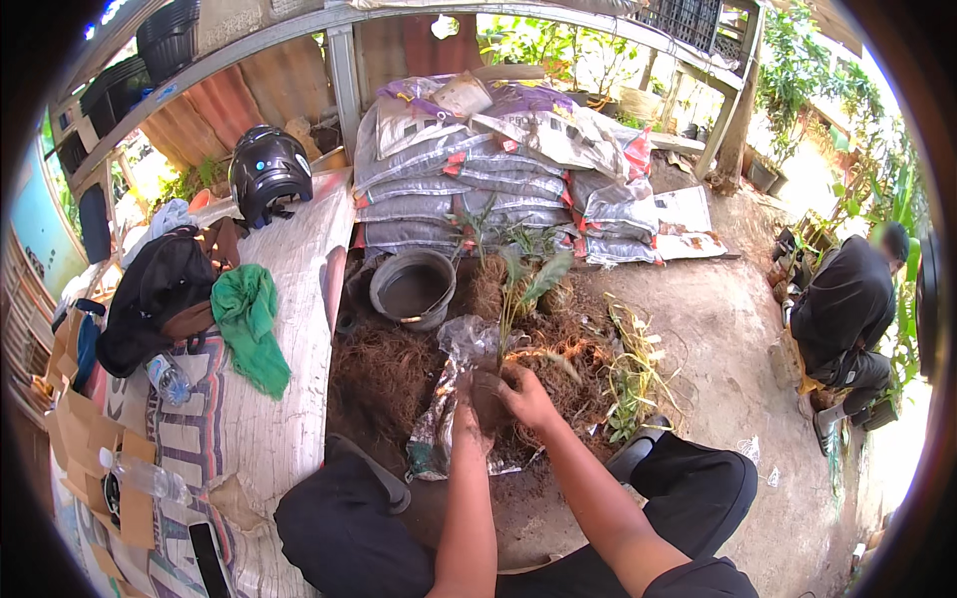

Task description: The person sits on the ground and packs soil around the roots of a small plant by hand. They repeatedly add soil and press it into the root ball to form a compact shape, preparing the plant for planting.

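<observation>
Between both hands, a dark ball of soil [490, 404] sits at the base of an upright green seedling [511, 314]. My left hand [466, 411] presses on the ball's left side, and my right hand [527, 400] is wrapped over its right side. Below them lies a crumpled, soil-smeared plastic sheet [434, 441]. Brown root fibre [381, 366] is heaped to the left, with more fibre and soil to the right. A black bucket [413, 290] with dark contents stands beyond the hands, beside several plants with wrapped root balls [487, 288].
Stacked filled sacks [463, 187] stand at the back. On the left, a sack-covered surface [299, 299] holds a helmet [270, 176], green cloth [250, 329], bottles and a phone [209, 560]. Pulled yellowish stems [639, 359] lie right. Another person [845, 306] sits at far right.
</observation>
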Demonstrator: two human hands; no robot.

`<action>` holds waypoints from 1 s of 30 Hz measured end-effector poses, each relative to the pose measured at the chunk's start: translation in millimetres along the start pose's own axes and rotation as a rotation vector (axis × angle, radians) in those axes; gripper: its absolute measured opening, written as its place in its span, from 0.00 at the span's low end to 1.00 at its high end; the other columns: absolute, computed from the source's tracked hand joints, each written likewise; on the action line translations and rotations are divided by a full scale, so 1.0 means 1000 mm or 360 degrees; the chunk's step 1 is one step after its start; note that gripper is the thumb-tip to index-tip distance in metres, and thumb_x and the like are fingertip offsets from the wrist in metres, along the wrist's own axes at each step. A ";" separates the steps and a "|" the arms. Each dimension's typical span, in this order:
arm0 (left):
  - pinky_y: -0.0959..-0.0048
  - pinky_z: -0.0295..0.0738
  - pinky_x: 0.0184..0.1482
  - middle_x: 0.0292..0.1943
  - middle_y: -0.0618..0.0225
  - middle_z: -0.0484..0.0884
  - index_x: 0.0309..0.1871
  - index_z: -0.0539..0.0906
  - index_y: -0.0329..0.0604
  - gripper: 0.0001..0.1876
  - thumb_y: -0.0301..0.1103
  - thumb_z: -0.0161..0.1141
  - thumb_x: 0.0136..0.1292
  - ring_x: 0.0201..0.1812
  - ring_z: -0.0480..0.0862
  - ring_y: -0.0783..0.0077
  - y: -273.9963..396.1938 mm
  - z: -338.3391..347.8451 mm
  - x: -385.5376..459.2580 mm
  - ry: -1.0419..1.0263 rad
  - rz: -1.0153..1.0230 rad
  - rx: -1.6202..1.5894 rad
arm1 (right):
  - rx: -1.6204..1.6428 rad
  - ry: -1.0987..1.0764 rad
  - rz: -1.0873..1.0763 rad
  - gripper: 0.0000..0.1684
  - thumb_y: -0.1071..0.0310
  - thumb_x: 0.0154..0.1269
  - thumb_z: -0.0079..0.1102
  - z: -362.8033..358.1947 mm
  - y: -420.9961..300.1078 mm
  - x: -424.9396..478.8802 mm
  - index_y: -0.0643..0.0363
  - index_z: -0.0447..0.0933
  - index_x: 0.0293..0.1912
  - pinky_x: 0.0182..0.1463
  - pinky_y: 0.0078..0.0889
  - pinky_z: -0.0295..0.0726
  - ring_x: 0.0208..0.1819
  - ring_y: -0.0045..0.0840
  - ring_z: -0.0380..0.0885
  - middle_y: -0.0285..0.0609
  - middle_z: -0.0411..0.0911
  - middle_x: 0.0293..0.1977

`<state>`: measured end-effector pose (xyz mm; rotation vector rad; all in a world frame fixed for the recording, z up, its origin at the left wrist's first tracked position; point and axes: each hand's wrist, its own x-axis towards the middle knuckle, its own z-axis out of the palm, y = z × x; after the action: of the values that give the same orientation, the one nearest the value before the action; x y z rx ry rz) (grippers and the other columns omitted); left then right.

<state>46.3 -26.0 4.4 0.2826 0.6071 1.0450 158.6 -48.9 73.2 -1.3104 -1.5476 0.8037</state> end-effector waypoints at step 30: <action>0.59 0.74 0.60 0.58 0.64 0.79 0.67 0.72 0.47 0.36 0.65 0.35 0.72 0.56 0.80 0.59 0.015 0.001 -0.001 -0.0045 0.0127 -0.0426 | 0.0297 0.0106 -0.0072 0.30 0.62 0.65 0.57 0.021 0.021 0.000 0.68 0.71 0.62 0.69 0.37 0.66 0.64 0.38 0.72 0.54 0.73 0.61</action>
<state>35.2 -19.6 13.1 0.0872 0.4273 1.1831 146.8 -43.1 46.8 -1.1509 -1.4096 0.8461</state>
